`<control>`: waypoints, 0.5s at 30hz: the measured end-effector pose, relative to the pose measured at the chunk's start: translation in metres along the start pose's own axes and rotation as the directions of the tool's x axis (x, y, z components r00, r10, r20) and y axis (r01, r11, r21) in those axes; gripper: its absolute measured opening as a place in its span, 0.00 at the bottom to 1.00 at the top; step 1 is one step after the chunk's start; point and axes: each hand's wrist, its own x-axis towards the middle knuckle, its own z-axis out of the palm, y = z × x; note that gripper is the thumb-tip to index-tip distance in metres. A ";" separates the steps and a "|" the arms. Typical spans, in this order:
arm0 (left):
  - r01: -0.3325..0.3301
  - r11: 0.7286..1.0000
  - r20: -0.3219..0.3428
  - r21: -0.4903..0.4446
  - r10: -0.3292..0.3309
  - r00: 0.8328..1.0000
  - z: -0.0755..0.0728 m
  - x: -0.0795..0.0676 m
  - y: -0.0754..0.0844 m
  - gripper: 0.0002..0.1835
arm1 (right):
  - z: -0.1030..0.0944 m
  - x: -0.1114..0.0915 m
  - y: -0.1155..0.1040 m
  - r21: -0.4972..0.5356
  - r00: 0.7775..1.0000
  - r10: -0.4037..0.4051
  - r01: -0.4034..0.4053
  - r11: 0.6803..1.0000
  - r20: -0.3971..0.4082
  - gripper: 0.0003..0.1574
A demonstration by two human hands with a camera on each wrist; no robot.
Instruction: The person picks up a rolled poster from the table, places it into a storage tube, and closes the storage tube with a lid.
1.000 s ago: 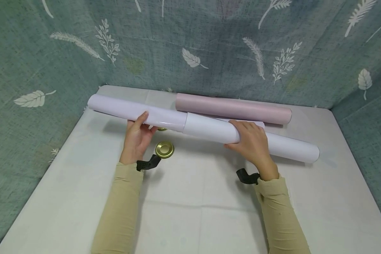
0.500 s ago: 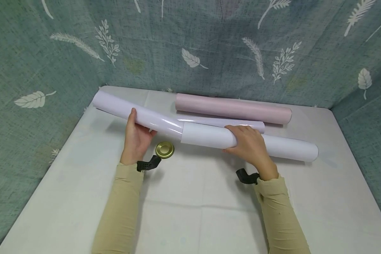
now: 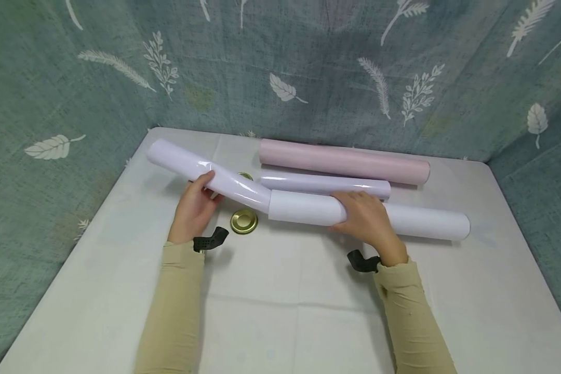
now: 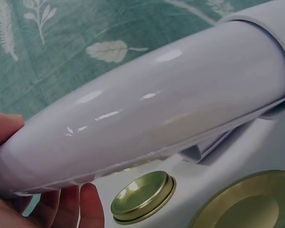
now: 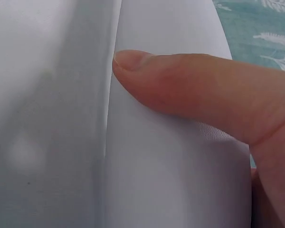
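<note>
The glossy lilac roll (image 3: 234, 186) slants over the far left part of the worktop (image 3: 280, 332), its free end raised near the far left corner and its other end tucked inside the mouth of the white roll (image 3: 304, 208). It bends slightly along its length, and bright highlights run down its surface. The left hand (image 3: 195, 210) has it in a partly closed grip, thumb on the near side and fingers curled underneath. The white roll extends from the middle of the worktop toward the right edge, roughly in line with the far edge. The right hand (image 3: 366, 218) grips it from above, palm over the top and thumb pressed along the near side, the grip only as closed as the roll's girth allows. Just behind the white roll lies a second lilac roll (image 3: 324, 184), and beyond that a thicker pink roll (image 3: 343, 162) lies close along the far edge. Near the left hand, a gold lid (image 3: 244, 221) lies flat on the worktop; a smaller-looking gold piece (image 4: 140, 197) sits farther back, partly hidden by the held roll in the head view. Past the far edge hangs a blue-green cloth (image 3: 243, 67) printed with white leaves.
</note>
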 end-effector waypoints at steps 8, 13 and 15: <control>0.019 1.000 -0.001 0.000 -0.019 1.000 -0.008 0.000 0.004 0.25 | 0.005 0.000 -0.001 -0.019 0.999 0.014 -0.014 1.000 0.032 0.50; 0.059 0.997 -0.023 0.044 -0.058 0.998 -0.010 0.000 0.008 0.29 | 0.008 0.000 0.000 -0.027 0.999 0.018 -0.017 0.999 0.048 0.51; 0.079 0.993 -0.049 0.092 -0.075 0.996 -0.009 -0.001 0.012 0.31 | 0.009 0.001 0.000 -0.029 0.999 0.017 -0.015 0.999 0.047 0.51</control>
